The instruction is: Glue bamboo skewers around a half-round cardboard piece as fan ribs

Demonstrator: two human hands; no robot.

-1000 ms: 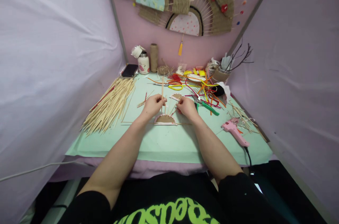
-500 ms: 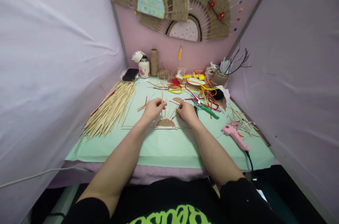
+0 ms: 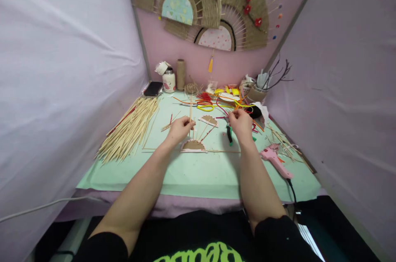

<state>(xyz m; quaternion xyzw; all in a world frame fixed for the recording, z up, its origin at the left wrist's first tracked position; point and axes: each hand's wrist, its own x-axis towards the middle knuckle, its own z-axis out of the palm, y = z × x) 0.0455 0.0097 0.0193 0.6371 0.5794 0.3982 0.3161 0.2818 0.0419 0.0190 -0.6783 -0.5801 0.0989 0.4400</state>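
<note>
My left hand (image 3: 182, 129) is closed in a pinch around thin wooden sticks (image 3: 191, 107) that stand upright from its fingers. Just below it lies a half-round cardboard piece (image 3: 193, 145) with a pale edge, from whose arc several thin sticks fan out. My right hand (image 3: 241, 123) hovers over or rests on a pair of pliers; the green and black handles (image 3: 229, 135) show on either side of it. Its fingers are curled together, and what they hold, if anything, is hidden. A second, smaller half-round cardboard piece (image 3: 209, 120) lies between the hands.
A heap of wooden sticks (image 3: 130, 130) covers the left side. Scissors (image 3: 204, 107) and coloured pipe cleaners (image 3: 239, 103) lie at the back. At right rests a pink glue gun (image 3: 276, 161) with its cord. A phone (image 3: 153, 88), a jar (image 3: 168, 80) and a twine spool (image 3: 181, 74) line the wall.
My right hand has moved right, from the fanned sticks to the pliers, which it now partly covers. My left hand stays nearly in place, with its sticks upright.
</note>
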